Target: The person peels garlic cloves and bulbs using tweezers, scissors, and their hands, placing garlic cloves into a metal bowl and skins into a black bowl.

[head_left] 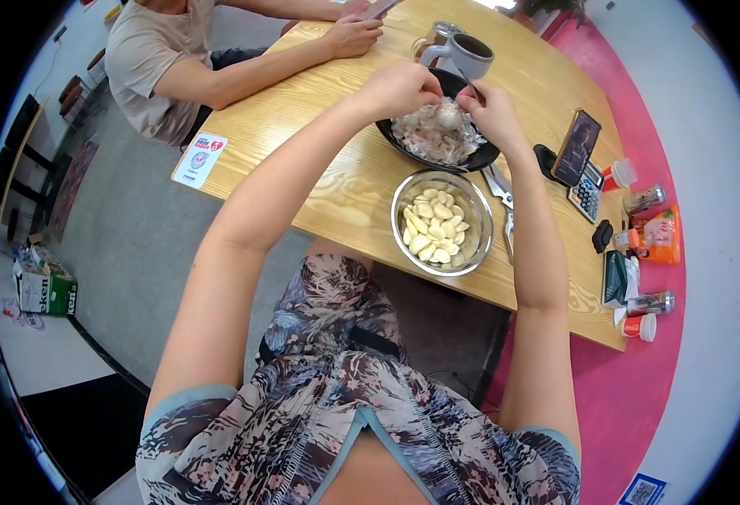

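Both my hands are over a black bowl (391, 139) heaped with papery garlic skins (437, 139). A whitish garlic bulb (448, 115) shows between them, low over the skins. My left hand (404, 89) has its fingers pinched at the bulb's left side; what sits in the pinch is hidden. The fingers of my right hand (489, 109) are closed on a thin dark tool, perhaps a small knife (468, 81), pointing up and left. Nearer me, a clear bowl (485, 223) holds several peeled garlic cloves (433, 225). Scissors (500, 187) lie right of it, partly under my right forearm.
A mug (468, 57) and a glass jar (429, 42) stand behind the black bowl. At the right are a propped phone (576, 147), a calculator (586, 194), small jars (644, 199) and an orange packet (661, 236). Another person (159, 63) sits at the far left, holding a phone.
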Motion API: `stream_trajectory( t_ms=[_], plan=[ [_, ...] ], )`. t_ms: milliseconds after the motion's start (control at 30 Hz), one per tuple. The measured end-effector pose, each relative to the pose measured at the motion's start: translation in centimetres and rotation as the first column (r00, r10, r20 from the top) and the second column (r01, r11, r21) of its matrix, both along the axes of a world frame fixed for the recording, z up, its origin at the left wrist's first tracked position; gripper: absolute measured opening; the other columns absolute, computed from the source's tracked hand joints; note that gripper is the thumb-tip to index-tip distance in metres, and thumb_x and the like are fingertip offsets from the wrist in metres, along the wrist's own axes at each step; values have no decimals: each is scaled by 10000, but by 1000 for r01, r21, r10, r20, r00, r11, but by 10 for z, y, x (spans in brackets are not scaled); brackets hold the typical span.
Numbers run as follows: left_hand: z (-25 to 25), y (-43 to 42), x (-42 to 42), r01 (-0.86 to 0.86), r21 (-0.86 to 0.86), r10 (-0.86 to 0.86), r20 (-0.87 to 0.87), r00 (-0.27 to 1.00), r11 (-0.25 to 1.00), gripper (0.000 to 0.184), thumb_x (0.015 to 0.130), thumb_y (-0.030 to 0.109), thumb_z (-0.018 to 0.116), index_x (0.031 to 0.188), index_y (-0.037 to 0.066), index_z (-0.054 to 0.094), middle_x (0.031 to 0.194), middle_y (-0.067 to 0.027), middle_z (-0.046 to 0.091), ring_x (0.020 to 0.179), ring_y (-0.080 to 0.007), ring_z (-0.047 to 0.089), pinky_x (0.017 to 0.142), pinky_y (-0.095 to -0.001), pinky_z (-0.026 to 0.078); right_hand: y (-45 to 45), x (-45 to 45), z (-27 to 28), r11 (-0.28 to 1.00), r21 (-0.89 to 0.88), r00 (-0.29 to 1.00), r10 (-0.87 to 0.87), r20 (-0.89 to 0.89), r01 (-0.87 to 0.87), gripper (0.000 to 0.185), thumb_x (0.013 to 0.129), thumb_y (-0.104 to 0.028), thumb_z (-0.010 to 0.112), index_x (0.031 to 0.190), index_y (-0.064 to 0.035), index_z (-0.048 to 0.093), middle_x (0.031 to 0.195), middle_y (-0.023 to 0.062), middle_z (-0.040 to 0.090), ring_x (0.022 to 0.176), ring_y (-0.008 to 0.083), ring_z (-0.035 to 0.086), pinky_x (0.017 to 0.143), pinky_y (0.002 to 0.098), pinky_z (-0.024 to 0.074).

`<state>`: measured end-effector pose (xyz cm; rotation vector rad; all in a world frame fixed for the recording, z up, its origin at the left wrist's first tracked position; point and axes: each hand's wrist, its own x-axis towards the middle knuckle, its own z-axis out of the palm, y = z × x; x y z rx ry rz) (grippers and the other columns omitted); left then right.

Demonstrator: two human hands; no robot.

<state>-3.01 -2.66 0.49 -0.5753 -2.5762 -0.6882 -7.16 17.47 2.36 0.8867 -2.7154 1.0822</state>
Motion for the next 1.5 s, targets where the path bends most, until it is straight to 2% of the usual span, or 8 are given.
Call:
stream_trajectory(
  t_ms=[67, 200, 367, 500, 633, 967, 1233, 1500],
  plan=[
    [-2, 5, -3, 172, 191, -179, 20, 984, 966, 179, 762, 151, 706, 914, 56, 712, 832, -113, 684, 738, -220, 649, 702, -332, 504, -2, 12, 10, 1000, -12, 1000, 11, -20, -11, 123, 821, -112, 623, 866, -2, 656, 792, 119, 674, 733, 217, 638, 683, 330, 485],
    [-7, 13, -2, 83, 407, -163, 165, 973, 909, 176, 765, 139, 719, 900, 25, 705, 783, -79, 682, 720, -130, 625, 697, -278, 495, -4, 10, 5, 992, -121, 999, 48, 11, -47, 119, 806, -100, 667, 837, 15, 657, 731, 99, 659, 669, 158, 610, 629, 299, 478],
    [-14, 17, 2, 80, 458, -180, 178, 967, 885, 210, 749, 221, 702, 881, 58, 716, 756, -105, 682, 694, -191, 648, 674, -311, 500, -6, 10, -1, 957, -283, 982, 106, 155, -59, 113, 786, -96, 702, 807, 5, 656, 666, 46, 625, 627, 107, 576, 566, 264, 457],
    [-15, 20, 5, 26, 456, -106, 151, 983, 889, 177, 741, 136, 699, 870, 14, 700, 762, -43, 664, 678, -104, 590, 654, -260, 480, -4, 4, -5, 968, -242, 982, 100, 159, -59, 138, 741, -100, 726, 808, -5, 652, 696, 43, 630, 642, 105, 579, 584, 266, 466],
    [-19, 21, 6, 3, 511, -69, 110, 991, 860, 155, 780, 117, 681, 872, -7, 680, 786, -45, 662, 725, -110, 597, 683, -251, 480, 0, 7, -2, 929, -368, 935, 160, 318, -34, 150, 724, -96, 730, 815, -3, 655, 753, 47, 652, 691, 109, 595, 645, 265, 481],
    [-9, 23, 15, 25, 377, -24, -7, 1000, 926, 154, 806, 114, 655, 903, -5, 662, 819, -110, 669, 731, -180, 653, 684, -297, 523, -5, 10, -2, 983, -164, 996, 90, 18, -86, 137, 748, -119, 678, 751, 12, 635, 682, 53, 637, 625, 113, 564, 593, 278, 460],
    [2, 29, 23, 75, 320, -6, -210, 978, 944, 110, 795, 85, 623, 858, -5, 625, 816, -119, 649, 713, -240, 652, 652, -313, 526, -6, 13, -6, 922, -381, 993, 100, 67, -67, 127, 728, -117, 667, 742, 5, 637, 633, 48, 605, 598, 106, 537, 567, 285, 450],
    [-2, 28, 16, 28, 304, 7, -113, 994, 952, 111, 790, 126, 618, 837, 26, 633, 792, -113, 650, 713, -260, 642, 649, -353, 512, -5, 14, -8, 968, -243, 997, 46, -67, -61, 140, 721, -131, 649, 756, 4, 643, 647, 114, 607, 575, 170, 558, 569, 303, 457]
  ],
)
